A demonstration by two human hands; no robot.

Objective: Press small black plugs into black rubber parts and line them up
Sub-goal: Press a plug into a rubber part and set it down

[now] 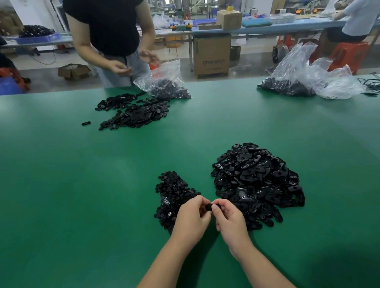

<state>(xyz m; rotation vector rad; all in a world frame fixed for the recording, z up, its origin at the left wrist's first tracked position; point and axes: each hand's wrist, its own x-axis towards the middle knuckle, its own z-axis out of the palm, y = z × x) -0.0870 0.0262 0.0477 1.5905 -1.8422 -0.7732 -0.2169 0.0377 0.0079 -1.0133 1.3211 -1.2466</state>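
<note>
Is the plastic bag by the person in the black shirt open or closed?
Open. The bag's mouth gapes toward the table edge, and black parts lie spread on the green table beside it.

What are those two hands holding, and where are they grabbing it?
Both hands, left hand and right hand, pinch one small black rubber part by its ends, fingertips meeting over it; any plug is hidden.

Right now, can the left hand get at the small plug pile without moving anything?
Probably yes. The left hand sits right beside the plug pile with nothing between them, but it and the right hand are both pinching one black part, so it must let go first.
</note>
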